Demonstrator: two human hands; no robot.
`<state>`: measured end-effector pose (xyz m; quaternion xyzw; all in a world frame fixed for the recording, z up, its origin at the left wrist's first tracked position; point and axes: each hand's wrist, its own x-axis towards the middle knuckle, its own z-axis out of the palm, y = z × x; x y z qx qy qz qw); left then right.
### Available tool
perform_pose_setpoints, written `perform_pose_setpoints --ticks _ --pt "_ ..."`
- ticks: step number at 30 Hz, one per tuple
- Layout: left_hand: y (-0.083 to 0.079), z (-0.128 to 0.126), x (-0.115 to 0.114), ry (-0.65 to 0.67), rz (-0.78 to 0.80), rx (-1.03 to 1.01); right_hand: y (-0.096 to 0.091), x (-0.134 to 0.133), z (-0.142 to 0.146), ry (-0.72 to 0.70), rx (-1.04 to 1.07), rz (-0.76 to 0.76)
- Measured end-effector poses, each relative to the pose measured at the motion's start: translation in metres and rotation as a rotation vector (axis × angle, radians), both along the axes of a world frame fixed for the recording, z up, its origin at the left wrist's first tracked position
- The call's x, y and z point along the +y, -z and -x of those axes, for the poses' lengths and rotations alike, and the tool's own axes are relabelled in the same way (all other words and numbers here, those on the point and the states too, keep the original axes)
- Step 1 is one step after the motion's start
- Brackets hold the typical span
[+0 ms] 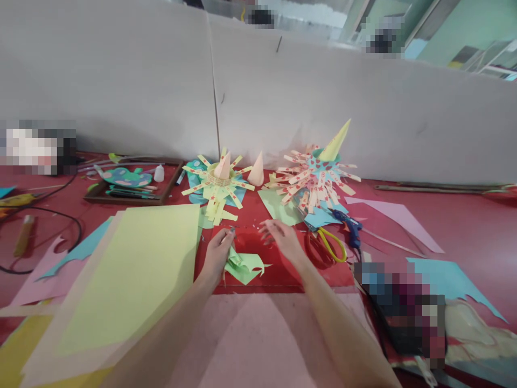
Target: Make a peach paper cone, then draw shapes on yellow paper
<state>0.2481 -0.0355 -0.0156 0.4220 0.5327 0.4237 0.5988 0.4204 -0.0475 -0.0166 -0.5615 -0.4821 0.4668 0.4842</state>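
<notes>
A crumpled piece of light green paper [246, 268] with cut edges is gripped in my left hand [216, 252], over the red board [283, 269]. My right hand [281, 238] hovers over the same board with its fingers apart and nothing in them. Just beyond it lies a pale green sheet [278, 207]. Yellow-handled scissors [333, 245] and a blue glue gun [352, 229] lie to the right of my right hand. The tips of my left fingers are partly hidden by the paper.
Paper crafts with cones and star-marked strips [218, 180] [319, 178] stand at the back beside a loose pink cone [256, 171]. A stack of yellow sheets [141, 269] lies left. A brown tray [121, 200] holds brushes. Cyan scraps [452, 280] lie right. A white partition [323, 91] rises behind.
</notes>
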Motion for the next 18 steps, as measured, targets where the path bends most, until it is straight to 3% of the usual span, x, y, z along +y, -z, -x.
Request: perform_pose_setpoints --ticks 3,5,12,15,18 --pt "0.000 -0.001 -0.002 0.004 -0.052 -0.080 -0.007 -0.012 0.026 -0.367 0.192 0.141" --pt "0.001 -0.001 -0.003 -0.034 -0.078 -0.123 -0.007 -0.018 0.037 -0.485 0.230 0.188" --pt "-0.004 -0.001 -0.004 -0.096 -0.064 -0.195 0.009 -0.023 0.054 -0.476 0.192 0.164" --pt "-0.004 -0.001 -0.004 -0.106 -0.057 -0.248 0.018 -0.024 0.063 -0.386 0.342 0.211" --pt "0.001 -0.003 -0.003 -0.087 -0.092 -0.349 0.023 -0.024 0.065 -0.416 0.545 0.350"
